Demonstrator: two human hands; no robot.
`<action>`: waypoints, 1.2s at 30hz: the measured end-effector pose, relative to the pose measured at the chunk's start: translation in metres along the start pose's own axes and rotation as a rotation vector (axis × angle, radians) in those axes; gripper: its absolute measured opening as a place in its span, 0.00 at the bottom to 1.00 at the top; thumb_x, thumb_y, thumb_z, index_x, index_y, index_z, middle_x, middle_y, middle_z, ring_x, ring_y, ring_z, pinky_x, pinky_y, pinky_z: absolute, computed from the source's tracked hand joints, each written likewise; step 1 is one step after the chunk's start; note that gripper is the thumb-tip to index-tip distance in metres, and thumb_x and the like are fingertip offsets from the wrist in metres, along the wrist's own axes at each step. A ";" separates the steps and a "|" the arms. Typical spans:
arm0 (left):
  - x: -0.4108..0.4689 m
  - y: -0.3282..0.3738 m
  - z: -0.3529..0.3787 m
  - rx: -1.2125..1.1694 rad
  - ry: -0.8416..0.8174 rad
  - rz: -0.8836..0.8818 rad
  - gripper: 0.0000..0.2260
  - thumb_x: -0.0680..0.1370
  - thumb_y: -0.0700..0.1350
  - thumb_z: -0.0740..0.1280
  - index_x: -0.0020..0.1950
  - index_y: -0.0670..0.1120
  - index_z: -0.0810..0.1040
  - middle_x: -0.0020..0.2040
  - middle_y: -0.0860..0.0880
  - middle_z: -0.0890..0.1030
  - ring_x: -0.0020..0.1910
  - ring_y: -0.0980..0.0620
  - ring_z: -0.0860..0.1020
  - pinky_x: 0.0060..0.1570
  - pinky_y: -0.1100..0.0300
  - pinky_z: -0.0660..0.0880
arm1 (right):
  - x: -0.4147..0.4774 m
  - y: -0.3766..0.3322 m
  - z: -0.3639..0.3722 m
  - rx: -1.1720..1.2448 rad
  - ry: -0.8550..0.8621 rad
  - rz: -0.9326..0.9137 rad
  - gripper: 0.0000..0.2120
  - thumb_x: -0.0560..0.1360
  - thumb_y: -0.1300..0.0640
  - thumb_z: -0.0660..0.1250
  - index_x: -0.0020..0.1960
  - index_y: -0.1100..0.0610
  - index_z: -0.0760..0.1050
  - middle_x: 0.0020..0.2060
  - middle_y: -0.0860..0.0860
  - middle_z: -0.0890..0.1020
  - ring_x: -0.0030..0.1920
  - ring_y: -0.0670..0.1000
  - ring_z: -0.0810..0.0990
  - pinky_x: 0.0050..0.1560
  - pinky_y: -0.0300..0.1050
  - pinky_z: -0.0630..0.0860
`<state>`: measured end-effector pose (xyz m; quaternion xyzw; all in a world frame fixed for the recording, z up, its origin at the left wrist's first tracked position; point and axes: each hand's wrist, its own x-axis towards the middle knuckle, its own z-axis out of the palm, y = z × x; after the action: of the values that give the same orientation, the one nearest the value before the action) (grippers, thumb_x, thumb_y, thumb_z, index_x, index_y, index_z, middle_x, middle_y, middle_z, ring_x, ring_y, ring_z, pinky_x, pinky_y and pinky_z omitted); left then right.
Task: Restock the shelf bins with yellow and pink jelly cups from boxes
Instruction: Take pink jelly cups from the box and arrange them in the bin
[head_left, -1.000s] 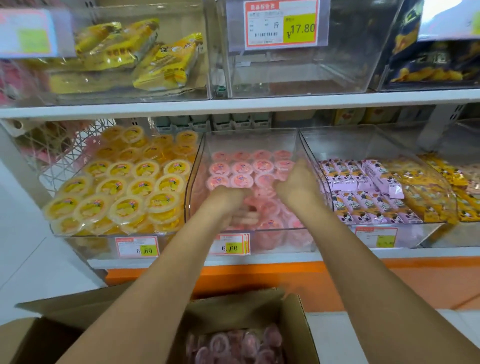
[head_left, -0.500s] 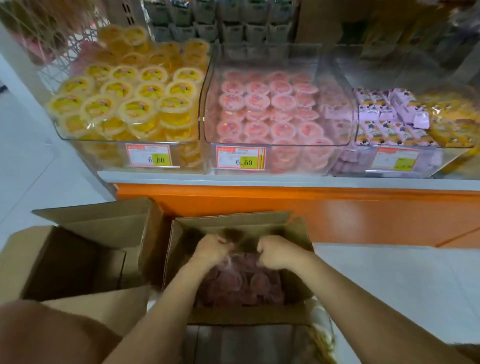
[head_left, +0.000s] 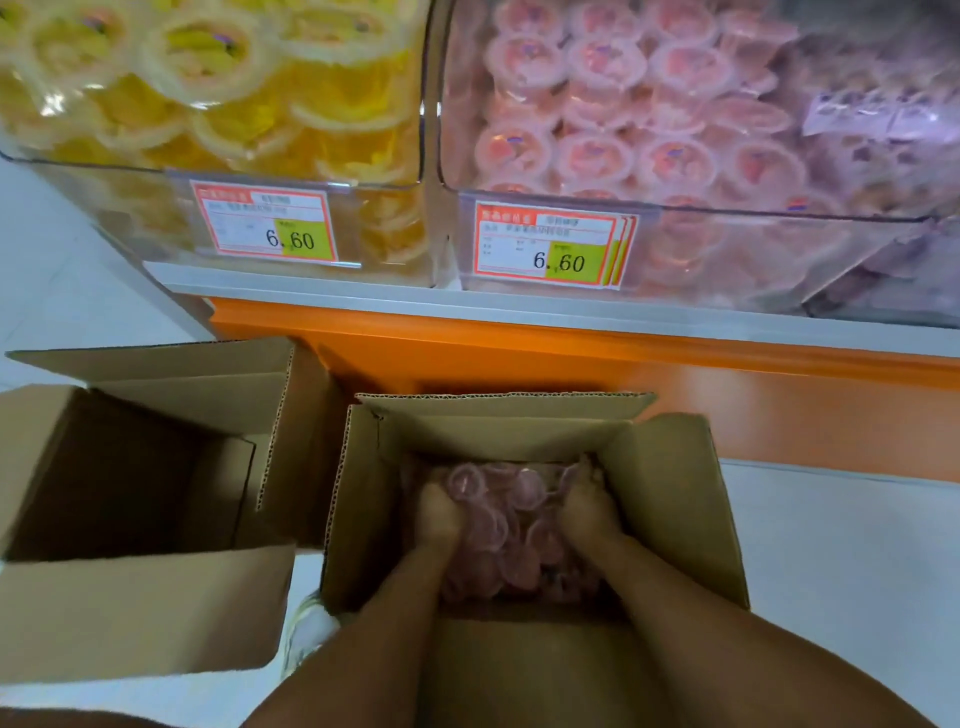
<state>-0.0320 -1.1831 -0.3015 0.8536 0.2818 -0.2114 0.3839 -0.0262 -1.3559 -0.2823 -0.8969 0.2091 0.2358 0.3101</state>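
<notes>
Well left of the fingers (head_left: 439, 493) sits a spare open box (head_left: 130, 467), its flap edge right up against the stock box (head_left: 675, 493). The left hand (head_left: 439, 514) and right hand (head_left: 589, 506) are both down inside that one, curled round pink jelly cups (head_left: 506, 499). Cardboard walls are close on either side, so the only open room is upward. Beyond the fingers are the yellow bin (head_left: 260, 104) and the pink bin (head_left: 649, 130), and both price tags (head_left: 265, 226) read 6.60. Off to the right it's floor (head_left: 857, 571).

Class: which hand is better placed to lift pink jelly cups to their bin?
Right, narrowly: left hand and right hand both grip pink jelly cups in the box, but the right lies more directly below the pink bin.
</notes>
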 end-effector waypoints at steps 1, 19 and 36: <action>0.003 0.002 0.002 -0.003 -0.047 0.019 0.14 0.78 0.37 0.62 0.64 0.38 0.73 0.61 0.40 0.77 0.60 0.41 0.76 0.59 0.55 0.70 | 0.007 0.002 0.005 -0.015 0.009 0.005 0.26 0.79 0.59 0.61 0.73 0.65 0.55 0.70 0.61 0.65 0.68 0.58 0.67 0.59 0.28 0.65; 0.013 0.039 -0.010 0.399 0.042 -0.045 0.13 0.80 0.43 0.60 0.58 0.36 0.78 0.57 0.39 0.80 0.59 0.41 0.77 0.55 0.54 0.73 | 0.015 -0.008 -0.001 -0.425 0.050 -0.016 0.17 0.81 0.65 0.50 0.69 0.64 0.62 0.69 0.60 0.63 0.66 0.59 0.70 0.59 0.49 0.71; -0.110 0.104 -0.166 -0.253 -0.777 0.047 0.04 0.78 0.36 0.63 0.44 0.41 0.75 0.36 0.48 0.84 0.34 0.57 0.82 0.33 0.68 0.76 | -0.077 -0.080 -0.146 0.364 -0.479 -0.323 0.14 0.71 0.70 0.68 0.55 0.60 0.79 0.35 0.55 0.79 0.27 0.48 0.72 0.26 0.37 0.65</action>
<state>-0.0243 -1.1463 -0.0800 0.6626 0.1202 -0.4729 0.5683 -0.0037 -1.3760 -0.1012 -0.7674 0.0244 0.3466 0.5388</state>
